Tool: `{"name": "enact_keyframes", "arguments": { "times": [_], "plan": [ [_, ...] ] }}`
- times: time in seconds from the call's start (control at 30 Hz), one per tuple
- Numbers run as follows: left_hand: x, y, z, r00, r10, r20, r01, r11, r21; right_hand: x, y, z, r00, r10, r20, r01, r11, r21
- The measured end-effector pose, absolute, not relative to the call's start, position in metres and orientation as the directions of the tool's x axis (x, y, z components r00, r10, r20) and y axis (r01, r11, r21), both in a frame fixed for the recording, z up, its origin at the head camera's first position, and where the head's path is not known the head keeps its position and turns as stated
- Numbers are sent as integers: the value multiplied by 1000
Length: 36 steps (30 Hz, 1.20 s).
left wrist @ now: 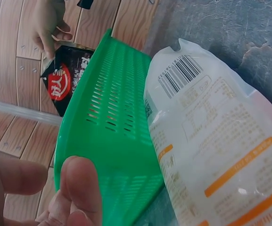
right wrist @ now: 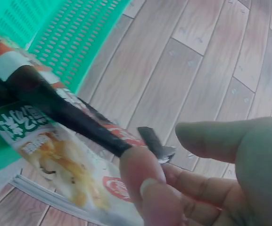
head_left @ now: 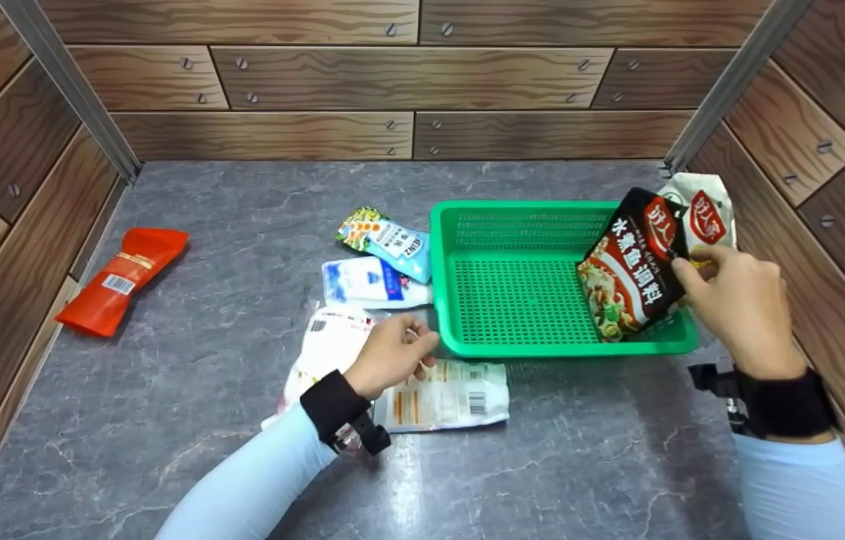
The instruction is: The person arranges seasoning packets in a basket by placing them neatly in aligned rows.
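Observation:
My right hand [head_left: 744, 304] pinches the top corner of a black seasoning packet [head_left: 636, 262], which stands tilted inside the right end of a green plastic basket [head_left: 564, 349]. Behind it a white packet [head_left: 708, 206] with a red label leans at the same end; the right wrist view shows its food picture [right wrist: 60, 165]. At the basket's left front corner hovers my left hand [head_left: 392, 352], fingers loosely curled and holding nothing. Below and beside that hand lie a white packet with orange stripes [head_left: 452, 397] and another white bag [head_left: 328, 345], partly covered by the hand and wrist.
Left of the basket, a blue Heinz pouch [head_left: 400, 244] overlaps a white-and-blue packet [head_left: 370, 283]. A red packet [head_left: 122, 281] lies at the far left of the grey table [head_left: 242, 465]. Wood-patterned walls [head_left: 407, 79] enclose the back and both sides.

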State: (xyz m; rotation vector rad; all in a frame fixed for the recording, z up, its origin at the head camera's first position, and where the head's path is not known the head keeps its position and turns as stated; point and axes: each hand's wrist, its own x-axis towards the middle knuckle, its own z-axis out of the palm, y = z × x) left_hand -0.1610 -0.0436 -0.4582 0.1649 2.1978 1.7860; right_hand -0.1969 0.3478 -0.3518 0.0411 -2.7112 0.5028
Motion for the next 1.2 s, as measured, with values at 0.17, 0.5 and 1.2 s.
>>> {"name": "enact_keyframes", "arguments": {
  "times": [0.17,0.5,1.2],
  "plan": [
    [-159,-52,-457,-947,272,-172,-112,221,969,-191,336,-345,-893,35,449,-140,926,-350],
    [-154,-65,-457,-963,228,-144,-92,224,970,-171,298,-342,-825,-168,540,-385,866,-319],
    [-128,-96,-449,-992,128,-4,33,283,959,-141,237,-379,-708,-496,503,-674,688,-270]
  ]
}}
